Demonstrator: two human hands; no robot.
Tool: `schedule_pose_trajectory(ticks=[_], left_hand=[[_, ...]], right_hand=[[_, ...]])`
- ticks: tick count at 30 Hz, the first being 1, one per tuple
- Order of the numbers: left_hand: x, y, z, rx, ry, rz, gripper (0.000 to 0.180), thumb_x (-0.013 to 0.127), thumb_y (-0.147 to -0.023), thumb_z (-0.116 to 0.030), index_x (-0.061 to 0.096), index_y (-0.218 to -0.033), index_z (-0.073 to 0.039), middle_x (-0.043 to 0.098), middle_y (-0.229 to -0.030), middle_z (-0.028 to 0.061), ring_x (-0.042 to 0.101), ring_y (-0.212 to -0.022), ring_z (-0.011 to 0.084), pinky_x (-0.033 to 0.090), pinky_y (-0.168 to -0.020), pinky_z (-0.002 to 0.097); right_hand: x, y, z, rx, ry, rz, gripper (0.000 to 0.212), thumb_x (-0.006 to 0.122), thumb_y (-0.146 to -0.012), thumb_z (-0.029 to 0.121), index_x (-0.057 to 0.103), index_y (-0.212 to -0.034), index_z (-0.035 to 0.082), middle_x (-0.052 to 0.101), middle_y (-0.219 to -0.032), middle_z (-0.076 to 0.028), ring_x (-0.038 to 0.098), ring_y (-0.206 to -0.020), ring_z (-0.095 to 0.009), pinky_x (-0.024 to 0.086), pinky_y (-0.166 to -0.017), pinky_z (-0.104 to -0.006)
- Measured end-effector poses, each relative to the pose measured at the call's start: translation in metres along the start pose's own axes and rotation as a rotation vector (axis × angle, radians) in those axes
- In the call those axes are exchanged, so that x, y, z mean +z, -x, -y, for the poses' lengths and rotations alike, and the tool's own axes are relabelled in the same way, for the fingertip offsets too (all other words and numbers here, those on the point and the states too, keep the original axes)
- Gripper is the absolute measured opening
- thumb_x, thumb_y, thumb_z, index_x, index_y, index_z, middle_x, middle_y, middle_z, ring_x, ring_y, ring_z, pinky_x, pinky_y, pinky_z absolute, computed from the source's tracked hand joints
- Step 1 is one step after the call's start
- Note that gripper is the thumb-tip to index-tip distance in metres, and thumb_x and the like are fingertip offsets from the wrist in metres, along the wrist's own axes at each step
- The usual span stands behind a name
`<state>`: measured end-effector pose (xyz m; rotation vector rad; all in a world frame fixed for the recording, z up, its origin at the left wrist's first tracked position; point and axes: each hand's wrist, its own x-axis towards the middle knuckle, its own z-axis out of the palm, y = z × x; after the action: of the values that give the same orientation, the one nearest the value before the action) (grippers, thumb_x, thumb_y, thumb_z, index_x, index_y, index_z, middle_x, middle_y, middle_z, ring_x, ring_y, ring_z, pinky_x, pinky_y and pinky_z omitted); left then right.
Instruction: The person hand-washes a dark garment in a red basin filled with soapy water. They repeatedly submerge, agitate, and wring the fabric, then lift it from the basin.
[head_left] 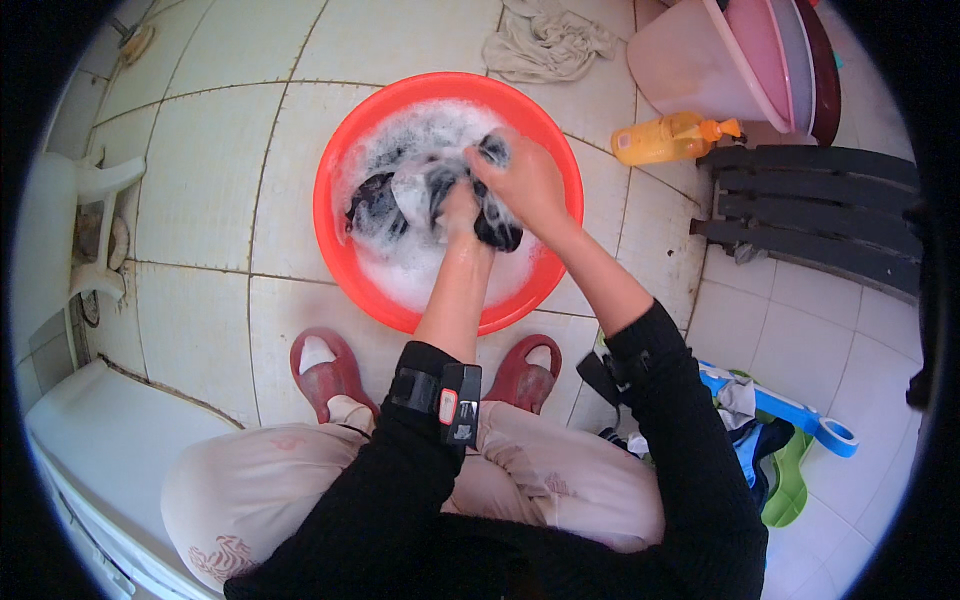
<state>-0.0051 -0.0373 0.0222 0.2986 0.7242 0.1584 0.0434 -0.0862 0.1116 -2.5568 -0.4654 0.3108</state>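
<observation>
A round red basin (450,86) full of white suds (400,284) sits on the tiled floor in front of my feet. Both my hands are inside it, wet and foamy. My right hand (522,182) is closed on a soapy dark cloth (497,232), bunched at the basin's right side. Against the same cloth, my left hand (460,208) is pressed into the folds; foam and fabric partly cover its fingers. More dark fabric (375,205) lies in the suds to the left, with a pale patch of cloth or foam beside my left hand.
An orange bottle (655,140) lies beyond the basin at right, near stacked tubs (690,62). A crumpled pale rag (545,45) is at the back. Right stands a dark slatted stool (810,200); a washboard with a blue edge (800,410) and clothes lies nearer. A white chair (110,180) stands left.
</observation>
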Motion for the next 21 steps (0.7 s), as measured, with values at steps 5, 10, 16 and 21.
schedule_pose_trajectory(ticks=[5,10,16,21], left_hand=[[-0.028,-0.024,-0.014,0.059,-0.314,-0.28,0.048,0.049,-0.093,-0.033,0.053,-0.122,0.006,0.055,-0.124,0.0141,0.054,-0.111,0.0244,0.04,-0.095,0.0335],[-0.053,-0.043,-0.011,0.14,-0.461,-0.345,0.049,0.048,-0.093,-0.035,0.053,-0.124,0.003,0.057,-0.12,0.0129,0.054,-0.109,0.0225,0.041,-0.093,0.0319],[-0.036,-0.038,-0.018,-0.079,-0.527,-0.405,0.063,0.049,-0.089,-0.051,0.055,-0.123,0.001,0.054,-0.126,0.0148,0.052,-0.112,0.0273,0.039,-0.095,0.0343],[-0.017,-0.033,-0.033,-0.058,0.039,-0.323,0.034,0.054,-0.089,-0.027,0.061,-0.111,-0.001,0.065,-0.105,0.0112,0.062,-0.094,0.0284,0.05,-0.085,0.0418]], right_hand=[[0.009,-0.004,-0.03,-0.125,0.236,-0.02,0.055,0.068,-0.078,0.035,0.049,-0.128,0.023,0.045,-0.131,-0.019,0.052,-0.11,-0.037,0.05,-0.079,-0.0453],[0.029,0.028,-0.049,-0.172,0.238,0.274,0.083,0.071,-0.075,0.034,0.026,-0.145,0.032,0.024,-0.146,-0.024,0.037,-0.124,-0.045,0.046,-0.092,-0.0489],[0.05,0.011,-0.063,0.093,0.293,0.476,0.059,0.04,-0.085,0.001,0.036,-0.14,0.021,0.044,-0.131,-0.026,0.06,-0.097,-0.043,0.049,-0.083,-0.0485],[0.032,0.01,-0.06,0.014,-0.072,0.16,0.048,0.061,-0.072,0.003,0.056,-0.12,0.003,0.064,-0.104,-0.019,0.062,-0.099,-0.032,0.049,-0.085,-0.0392]])
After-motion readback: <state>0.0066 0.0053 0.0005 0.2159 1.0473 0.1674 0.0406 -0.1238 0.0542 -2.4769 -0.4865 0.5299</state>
